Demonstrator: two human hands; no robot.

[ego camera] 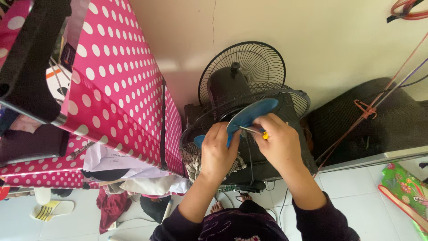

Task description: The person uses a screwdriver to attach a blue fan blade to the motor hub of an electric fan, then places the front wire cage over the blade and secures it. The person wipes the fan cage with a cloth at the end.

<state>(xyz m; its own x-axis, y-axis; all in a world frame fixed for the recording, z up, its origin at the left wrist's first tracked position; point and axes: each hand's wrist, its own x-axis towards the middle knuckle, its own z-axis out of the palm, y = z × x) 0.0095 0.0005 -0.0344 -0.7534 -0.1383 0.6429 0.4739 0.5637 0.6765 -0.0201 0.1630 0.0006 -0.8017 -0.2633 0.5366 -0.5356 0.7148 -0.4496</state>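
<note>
A: Head view, looking down. Left hand [217,154] is clenched around the lower edge of the blue plastic fan blade [252,114], thumb and fingers pinching it. Right hand [278,143] is closed on a slim metal-shafted screwdriver with a yellow tip on its handle [255,131], shaft pointing left toward the blade hub.

B: Where does the blade sit?

A: In front of the dark motor housing [227,85] of the black standing fan, between the upright round wire rear grille [243,71] and a second black wire guard [285,100] tilted forward around the hands. Cannot tell whether the blade is seated on the shaft or lifted off; the hub is hidden by the fingers.

B: Surroundings?

A: Pink fabric wardrobe with white polka dots [118,80] just left of the fan, clothes and papers spilling out at its foot. Dark mesh-covered object [379,120] to the right, red cords [370,107] crossing it. White tiled floor [356,187] below, a yellow-and-white slipper [51,209] far left.

B: Handling note?

A: Judgement only: the blade hand should hold firm so the blade cannot rotate, and the screwdriver tip should stay square to the fastener, pressure along the shaft. The loose guard sits close to both wrists; keep sleeves clear of its wires.
</note>
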